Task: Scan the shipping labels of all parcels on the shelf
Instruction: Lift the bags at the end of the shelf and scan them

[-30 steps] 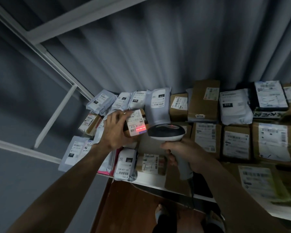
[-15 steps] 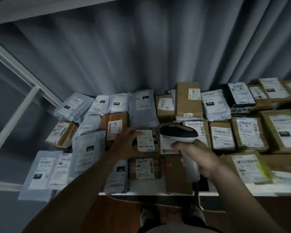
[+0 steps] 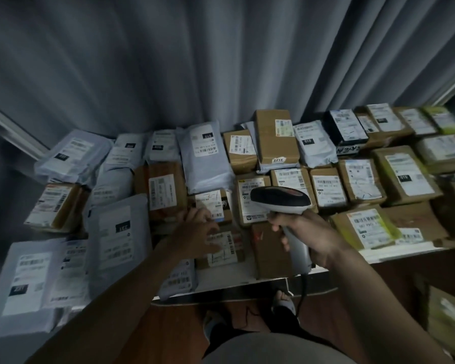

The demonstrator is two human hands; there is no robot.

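A white shelf (image 3: 247,281) is seen from above, crowded with parcels laid label-up before a grey pleated curtain (image 3: 195,61). A small cardboard box (image 3: 222,248) with a white shipping label lies near the front edge of the shelf, directly under the fingers of the left hand (image 3: 195,236). The left hand is loosely spread, its fingers resting on the top of this box; no grip around it can be made out, and motion blur hides the exact contact of the fingertips. Just behind that hand a second small box (image 3: 212,206) is set, its label facing up. A handheld barcode scanner (image 3: 280,200) is held by the right hand (image 3: 307,240), the fingers being curled round its pale handle; the dark scanner head is positioned above a labelled brown box (image 3: 250,199), just right of the left hand. A cable is seen hanging from the base of the handle. A plain brown carton (image 3: 269,252) lies below the scanner, between the two hands. Grey poly mailers (image 3: 205,156) are ranged along the left and rear of the shelf, and cardboard boxes (image 3: 405,172) occupy the right side. A box marked 2214 (image 3: 276,137) is placed at the back row. Below the shelf edge a reddish wooden floor (image 3: 168,324) is visible.
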